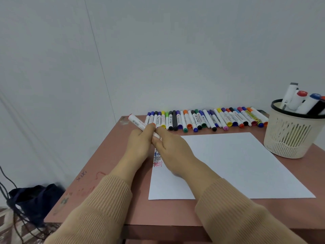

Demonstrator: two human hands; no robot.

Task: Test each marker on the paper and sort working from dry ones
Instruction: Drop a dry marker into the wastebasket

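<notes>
Orange marker (136, 122) gripped on barrel by left hand (140, 140); right hand (169, 146) pinches near end, apparently to uncap for test on paper (228, 164). Marker row (202, 120) waits at tabletop (121, 194) rear.

This is a plain room, likely a home study corner: my pink table (109, 173), scribbled with ink marks (81, 175) and carrying a row of markers (202, 118), stands against a bare white wall (175, 50), and a dark bag (35, 199) with loose cables (5, 182) sits on the patterned floor (7, 226) beside it.
</notes>
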